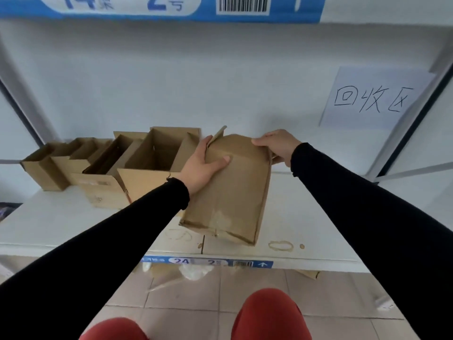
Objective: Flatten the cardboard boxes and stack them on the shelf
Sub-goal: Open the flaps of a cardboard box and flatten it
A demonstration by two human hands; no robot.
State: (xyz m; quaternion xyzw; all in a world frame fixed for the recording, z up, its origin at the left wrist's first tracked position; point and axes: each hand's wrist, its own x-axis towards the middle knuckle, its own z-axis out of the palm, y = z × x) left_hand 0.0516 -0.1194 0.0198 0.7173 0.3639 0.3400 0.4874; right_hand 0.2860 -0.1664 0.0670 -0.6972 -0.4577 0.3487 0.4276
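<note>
A brown cardboard box (230, 192) is held between both hands above the white shelf (306, 231), tilted with its taped bottom toward me. My left hand (203, 165) grips its left upper edge, thumb across the front face and fingers behind. My right hand (279, 146) grips the upper right corner, fingers curled over the edge. A small flap sticks up at the top between the hands. To the left, a row of several open, unflattened boxes (152, 160) stands on the shelf, the biggest one nearest the held box.
A paper sign (375, 99) with handwritten characters hangs on the back wall at right. Shelf posts rise at both sides, and an upper shelf with a blue label runs overhead. A blue label strip (208, 262) marks the front edge. Tiled floor and my red-clad knees lie below.
</note>
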